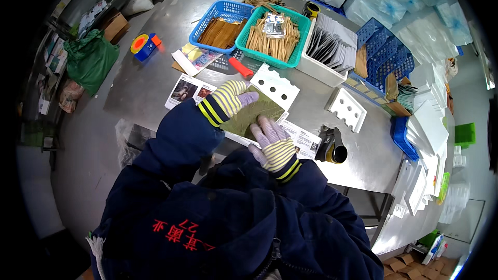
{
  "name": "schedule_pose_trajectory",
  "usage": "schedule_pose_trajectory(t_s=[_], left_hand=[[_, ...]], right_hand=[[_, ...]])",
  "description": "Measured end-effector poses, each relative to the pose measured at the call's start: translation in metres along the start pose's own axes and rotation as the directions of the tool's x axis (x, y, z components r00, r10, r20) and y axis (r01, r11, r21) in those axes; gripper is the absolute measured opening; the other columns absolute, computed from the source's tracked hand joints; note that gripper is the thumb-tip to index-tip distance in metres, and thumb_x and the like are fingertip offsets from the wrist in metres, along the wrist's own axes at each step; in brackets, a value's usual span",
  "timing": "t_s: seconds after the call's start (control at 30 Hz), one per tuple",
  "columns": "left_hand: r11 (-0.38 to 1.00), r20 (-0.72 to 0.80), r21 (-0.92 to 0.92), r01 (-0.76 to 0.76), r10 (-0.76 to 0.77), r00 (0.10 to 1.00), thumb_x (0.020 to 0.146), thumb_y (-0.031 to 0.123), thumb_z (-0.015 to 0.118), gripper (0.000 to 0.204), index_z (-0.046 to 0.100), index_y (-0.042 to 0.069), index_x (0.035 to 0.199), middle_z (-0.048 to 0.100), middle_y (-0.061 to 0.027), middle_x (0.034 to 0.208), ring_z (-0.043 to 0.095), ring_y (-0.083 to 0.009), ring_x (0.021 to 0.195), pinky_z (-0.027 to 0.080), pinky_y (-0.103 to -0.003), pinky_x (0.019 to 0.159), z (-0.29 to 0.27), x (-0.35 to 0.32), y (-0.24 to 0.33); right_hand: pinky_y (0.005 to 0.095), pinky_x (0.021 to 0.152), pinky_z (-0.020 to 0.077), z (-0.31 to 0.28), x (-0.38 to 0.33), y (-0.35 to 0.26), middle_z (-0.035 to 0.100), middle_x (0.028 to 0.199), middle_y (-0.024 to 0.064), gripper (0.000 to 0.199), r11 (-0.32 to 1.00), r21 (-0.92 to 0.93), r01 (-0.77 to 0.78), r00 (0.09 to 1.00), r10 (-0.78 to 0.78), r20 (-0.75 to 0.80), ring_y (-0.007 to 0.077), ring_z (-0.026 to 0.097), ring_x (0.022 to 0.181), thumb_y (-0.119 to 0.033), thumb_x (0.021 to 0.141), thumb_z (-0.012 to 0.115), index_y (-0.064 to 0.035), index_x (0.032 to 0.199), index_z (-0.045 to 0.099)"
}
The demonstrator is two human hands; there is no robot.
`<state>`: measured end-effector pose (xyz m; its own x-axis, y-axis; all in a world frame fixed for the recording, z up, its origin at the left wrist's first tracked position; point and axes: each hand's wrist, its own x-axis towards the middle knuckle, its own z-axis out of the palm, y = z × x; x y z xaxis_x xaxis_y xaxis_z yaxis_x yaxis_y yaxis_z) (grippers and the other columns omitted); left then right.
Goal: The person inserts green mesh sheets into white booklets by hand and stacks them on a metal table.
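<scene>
On the steel table [155, 80], a green leaf [255, 111] lies flat over printed paper sheets [303, 137], just in front of the person's chest. Both gloved hands rest on it: the left hand [232, 98] with fingers curled at its upper-left edge, the right hand [272, 142] spread flat on its lower-right part. Beyond them sit a white perforated tray [275, 85], a teal basket [275, 33] of sticks, a blue basket [220, 23], and a tape dispenser [332, 146] to the right.

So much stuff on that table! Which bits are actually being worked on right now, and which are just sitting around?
In hand:
- green sheet, under both hands
- left hand
- right hand
- white holed card touching the sheet

Lying about:
- blue basket
- teal basket of sticks
- tape dispenser
- red cutter
- photo leaflets
</scene>
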<state>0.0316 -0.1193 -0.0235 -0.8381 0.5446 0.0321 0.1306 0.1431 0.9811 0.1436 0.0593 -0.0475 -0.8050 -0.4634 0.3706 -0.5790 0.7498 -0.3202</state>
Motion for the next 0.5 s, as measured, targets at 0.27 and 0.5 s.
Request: schedule_pose_trajectory(t_s=[0.27,0.5], left_hand=[[0.993,0.034,-0.019,-0.115,0.115,0.993,0.087,0.023,0.060,0.024,0.063,0.001,0.097,0.065,-0.0071,0.084,0.058,-0.0120,0.078,0.046,-0.029,0.072,-0.028,-0.020,0.013],[0.806,-0.290,-0.574,-0.144,-0.036,0.956,0.088,0.021,0.060,0.025,0.060,0.003,0.105,0.064,-0.0042,0.097,0.060,-0.0112,0.088,0.048,-0.025,0.078,-0.024,-0.002,-0.029]], right_hand=[[0.0321,0.068,0.0479,-0.011,0.024,0.034,0.065,0.080,0.0152,0.032,0.608,0.623,-0.492,0.871,0.342,0.354,0.0249,0.063,0.074,-0.028,0.085,0.062,0.0012,0.098,0.061],[0.0261,0.075,0.0449,0.008,0.027,0.034,0.063,0.093,0.0038,0.034,0.098,0.950,-0.297,0.795,0.576,0.189,0.0104,0.056,0.084,-0.019,0.085,0.065,0.0020,0.110,0.056]])
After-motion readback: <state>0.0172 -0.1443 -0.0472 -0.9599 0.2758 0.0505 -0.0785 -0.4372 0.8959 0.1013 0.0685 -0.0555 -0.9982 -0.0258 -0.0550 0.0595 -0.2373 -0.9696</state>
